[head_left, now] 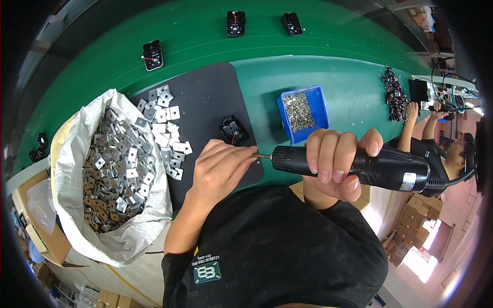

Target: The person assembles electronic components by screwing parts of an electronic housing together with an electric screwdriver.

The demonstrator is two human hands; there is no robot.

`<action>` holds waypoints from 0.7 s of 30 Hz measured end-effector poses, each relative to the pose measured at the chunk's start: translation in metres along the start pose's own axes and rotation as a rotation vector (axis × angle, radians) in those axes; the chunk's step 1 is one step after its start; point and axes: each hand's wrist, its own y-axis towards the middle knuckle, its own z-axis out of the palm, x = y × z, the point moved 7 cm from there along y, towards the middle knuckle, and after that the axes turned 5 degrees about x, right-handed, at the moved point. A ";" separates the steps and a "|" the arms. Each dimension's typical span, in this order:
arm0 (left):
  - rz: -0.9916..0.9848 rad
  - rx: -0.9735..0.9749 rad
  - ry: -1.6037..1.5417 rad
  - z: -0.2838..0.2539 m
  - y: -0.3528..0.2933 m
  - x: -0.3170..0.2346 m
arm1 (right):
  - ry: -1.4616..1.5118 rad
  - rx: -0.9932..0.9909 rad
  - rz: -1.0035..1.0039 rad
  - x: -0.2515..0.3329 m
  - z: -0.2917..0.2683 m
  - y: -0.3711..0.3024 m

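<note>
My right hand (336, 159) is wrapped round a black electric screwdriver (393, 168), held level with its bit pointing left. At the tip of the bit, my left hand (220, 167) has thumb and fingers pinched together; whatever lies between them is too small to make out. Just beyond the left hand, a small black housing (233, 131) with a red wire rests on a black mat (205, 84). Square metal plates (167, 136) with centre holes lie loose along the mat's left side. A blue bin (321, 110) of small screws (299, 112) stands beyond the screwdriver.
On the left, a white woven sack (69, 169) is full of metal plates. More black housings (153, 55) sit along the green surface (195, 41) at the back. Dark small parts (394, 95) are heaped at the far right, near another person (436, 154) at work.
</note>
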 end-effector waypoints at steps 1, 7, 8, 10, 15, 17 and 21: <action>-0.003 -0.002 -0.001 -0.001 -0.001 0.002 | -0.025 0.009 -0.004 -0.001 0.002 0.000; -0.071 0.005 -0.130 0.003 -0.008 0.016 | 0.033 0.055 -0.012 -0.009 0.001 0.002; -0.067 -0.001 -0.150 0.003 -0.008 0.017 | 0.032 0.055 -0.010 -0.010 0.002 0.003; -0.064 -0.008 -0.173 0.004 -0.009 0.020 | 0.060 0.054 -0.017 -0.011 0.002 0.004; -0.027 0.052 -0.121 0.008 -0.010 0.026 | -0.030 0.080 0.002 -0.016 0.003 0.005; -0.090 0.063 0.091 -0.005 -0.008 0.026 | -0.077 0.100 0.003 -0.021 0.002 0.001; -0.278 0.140 0.321 0.001 -0.020 0.051 | -0.089 0.088 0.003 -0.043 -0.004 -0.010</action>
